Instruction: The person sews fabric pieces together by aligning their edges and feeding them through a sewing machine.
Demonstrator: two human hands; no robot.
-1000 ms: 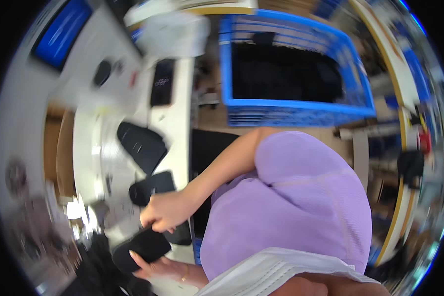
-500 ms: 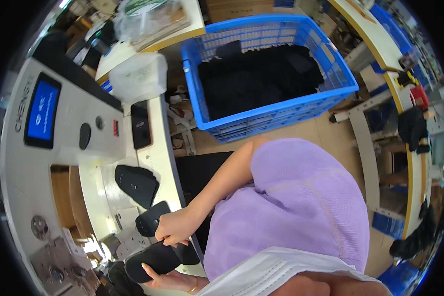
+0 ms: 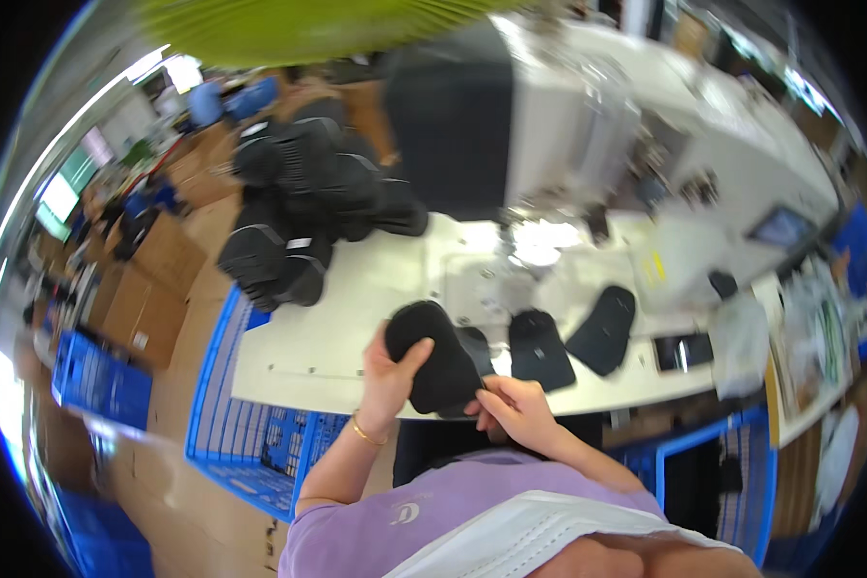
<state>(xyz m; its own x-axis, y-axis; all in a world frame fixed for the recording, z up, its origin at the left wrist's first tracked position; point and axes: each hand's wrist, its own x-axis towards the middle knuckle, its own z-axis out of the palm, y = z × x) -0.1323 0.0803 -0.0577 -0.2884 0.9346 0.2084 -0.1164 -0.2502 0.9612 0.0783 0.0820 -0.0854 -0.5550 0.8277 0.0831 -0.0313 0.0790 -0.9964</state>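
Observation:
A black, round-cornered padded fabric piece [image 3: 435, 358] is held tilted above the front edge of the white table [image 3: 289, 371]. My left hand [image 3: 387, 378] grips its left side, the thumb lying across its face. At its lower right corner my right hand [image 3: 515, 407] pinches the edge between thumb and fingers. Just behind the held piece another dark piece [image 3: 475, 342] lies partly hidden. Two similar black pieces, one in the middle [image 3: 539, 352] and one farther right [image 3: 604, 332], rest flat on the table beside the sewing machine [image 3: 742, 125].
Black padded pieces are stacked in a pile [image 3: 299, 193] at the table's back left. A phone [image 3: 682, 353] and a clear plastic container [image 3: 742, 337] are at the right. Blue crates stand below, left [image 3: 250, 445] and right [image 3: 766, 472]. A green ribbed object [image 3: 328, 29] hangs overhead.
My view has swung left, so the table and machine now lie ahead and the dark-filled crate is at lower right. Both hands still hold the black piece.

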